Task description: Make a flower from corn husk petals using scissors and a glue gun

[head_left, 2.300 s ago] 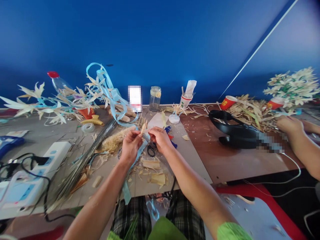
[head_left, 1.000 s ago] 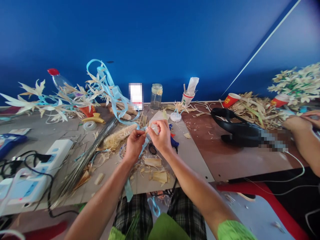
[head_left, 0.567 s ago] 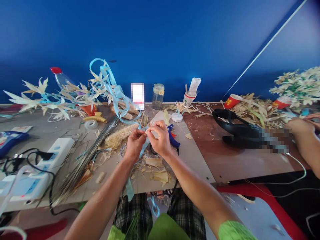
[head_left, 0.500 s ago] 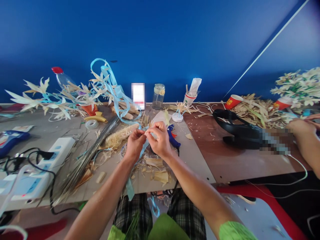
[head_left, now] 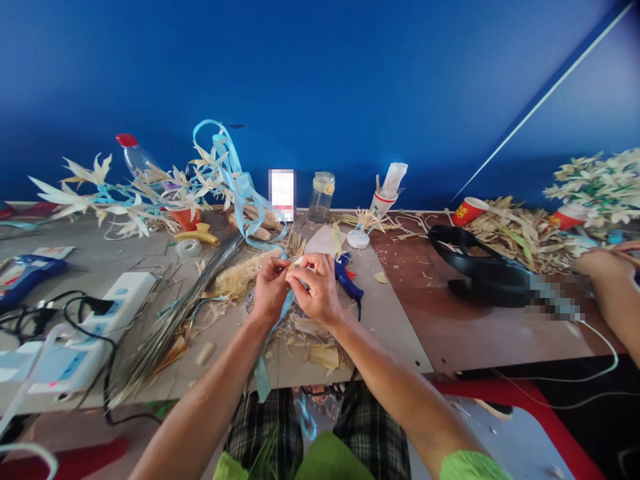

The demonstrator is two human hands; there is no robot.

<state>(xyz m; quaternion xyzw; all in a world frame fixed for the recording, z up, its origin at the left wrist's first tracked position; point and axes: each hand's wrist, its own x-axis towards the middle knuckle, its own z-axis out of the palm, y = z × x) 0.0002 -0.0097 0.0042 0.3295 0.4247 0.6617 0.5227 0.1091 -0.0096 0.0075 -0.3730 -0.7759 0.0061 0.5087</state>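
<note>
My left hand (head_left: 271, 287) and my right hand (head_left: 317, 288) meet over the middle of the table, fingertips pinched together on a small pale piece of husk (head_left: 296, 263). Its full shape is hidden by the fingers. Light blue ribbon (head_left: 283, 310) hangs below my hands toward the table's front edge. Left of my left hand lie a dried corn cob (head_left: 245, 270) and a bundle of thin wires (head_left: 195, 293). A blue glue gun (head_left: 347, 279) rests just right of my right hand. Husk scraps (head_left: 325, 355) are scattered beneath my wrists.
A white power strip (head_left: 115, 313) with black cables is at the left. Husk flowers (head_left: 95, 177) and a glass jar (head_left: 321, 197) stand along the back. At the right are a black object (head_left: 480, 273), red paper cups (head_left: 470, 211) and another person's arm (head_left: 610, 287).
The view has shifted slightly, moving things a little to the right. A pointed husk tip now shows above my fingers, and my right hand has turned a little.
</note>
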